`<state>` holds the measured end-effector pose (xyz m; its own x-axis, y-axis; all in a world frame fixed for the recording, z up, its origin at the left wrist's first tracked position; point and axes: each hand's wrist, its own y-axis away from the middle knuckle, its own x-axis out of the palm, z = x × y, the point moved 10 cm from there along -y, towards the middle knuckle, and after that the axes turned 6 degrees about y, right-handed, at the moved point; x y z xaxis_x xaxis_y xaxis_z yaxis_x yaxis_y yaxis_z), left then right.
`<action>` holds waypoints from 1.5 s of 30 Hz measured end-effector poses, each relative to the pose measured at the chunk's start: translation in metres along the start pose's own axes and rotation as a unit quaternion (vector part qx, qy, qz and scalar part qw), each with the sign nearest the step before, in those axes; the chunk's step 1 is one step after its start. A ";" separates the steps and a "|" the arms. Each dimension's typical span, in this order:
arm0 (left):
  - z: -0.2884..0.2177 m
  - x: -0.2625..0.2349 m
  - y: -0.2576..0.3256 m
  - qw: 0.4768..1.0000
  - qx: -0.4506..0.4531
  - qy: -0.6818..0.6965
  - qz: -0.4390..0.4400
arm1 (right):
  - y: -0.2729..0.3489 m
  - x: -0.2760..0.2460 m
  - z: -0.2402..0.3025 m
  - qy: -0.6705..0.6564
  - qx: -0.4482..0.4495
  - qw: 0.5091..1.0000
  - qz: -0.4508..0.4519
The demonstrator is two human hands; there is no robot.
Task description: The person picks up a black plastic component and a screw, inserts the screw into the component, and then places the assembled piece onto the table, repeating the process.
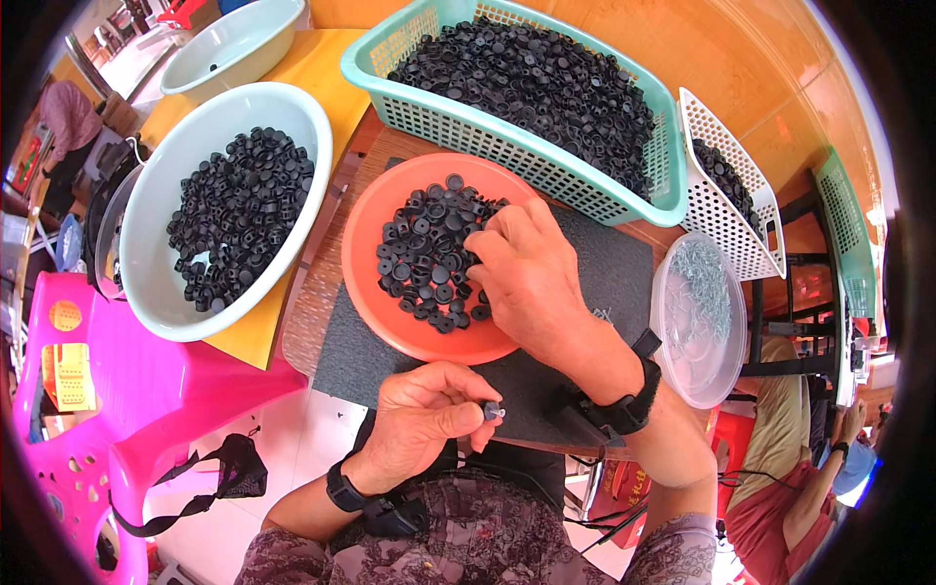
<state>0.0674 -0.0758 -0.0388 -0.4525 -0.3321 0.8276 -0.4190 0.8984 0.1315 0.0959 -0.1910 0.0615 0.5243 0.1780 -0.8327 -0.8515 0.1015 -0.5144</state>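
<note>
1. Small black piece (490, 409) with a shiny metal tip is in the left hand (429, 414), at the near side of the orange basin (429, 341), outside its rim.
2. The left hand pinches this piece between thumb and fingers, with the metal tip pointing toward the right. The other fingers are bent inward.
3. The right hand (531, 278) reaches over the right side of the orange basin. Its fingers are bent and touch the black caps (419, 253) inside; whether they grip one, it cannot be told, because the fingertips are partly hidden.
4. Relative to the orange basin, the held piece is therefore nearer to the person, while the right hand is above the loose caps, well apart from the left hand.
5. Under the orange basin lies a dark grey mat (351, 370), which shows also on its near and right sides.
6. To the left of the orange basin is a pale blue basin (151, 249), holding many similar black parts (244, 210).
7. Beyond the orange basin, toward the right, stands a teal basket (507, 132), filled with a large heap of black pieces (531, 88).
8. To the right of the orange basin is a clear tub (697, 375) with thin metal pins (704, 283).
</note>
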 end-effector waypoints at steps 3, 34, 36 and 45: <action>0.000 0.000 0.000 1.000 0.000 0.001 0.000 | 0.006 -0.013 -0.002 -0.046 0.021 0.999 -0.011; -0.015 0.019 -0.003 0.991 0.094 -0.086 -0.046 | 0.112 -0.057 0.014 -0.300 0.201 0.932 -0.033; -0.014 0.019 -0.003 0.990 0.095 -0.090 -0.048 | 0.112 -0.056 0.015 -0.295 0.200 0.934 -0.040; 0.002 0.016 -0.007 0.997 0.047 -0.020 -0.052 | 0.117 -0.059 0.019 -0.258 0.196 0.942 -0.086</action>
<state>0.0616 -0.0875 -0.0273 -0.4327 -0.4357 0.7892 -0.5369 0.8278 0.1626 -0.0350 -0.1709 0.0540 0.6673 0.5674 -0.4825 -0.7448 0.5076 -0.4331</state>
